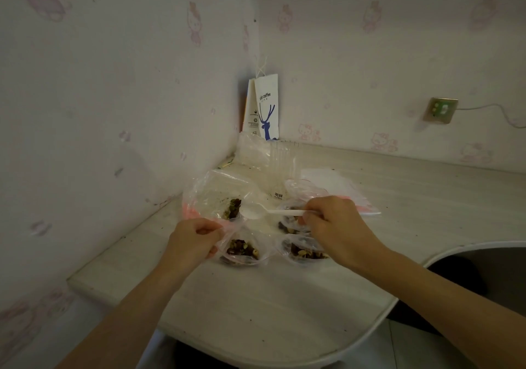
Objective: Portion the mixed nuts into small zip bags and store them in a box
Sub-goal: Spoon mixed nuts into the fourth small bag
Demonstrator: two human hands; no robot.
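Your left hand (196,239) pinches big bag (210,192) rim, centre frame | right hand (333,220) grips spoon (273,212) | risk: pinch slips, mouth sags, nuts (234,208) spill onto counter (256,297).

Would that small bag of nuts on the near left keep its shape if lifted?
Probably not: the small bag is thin crumpled film, so it would likely sag. With only a few nuts inside, it should feel light.

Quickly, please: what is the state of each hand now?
Left hand: closed, pinching the edge of the big plastic bag.
Right hand: closed, holding the white spoon by its handle.
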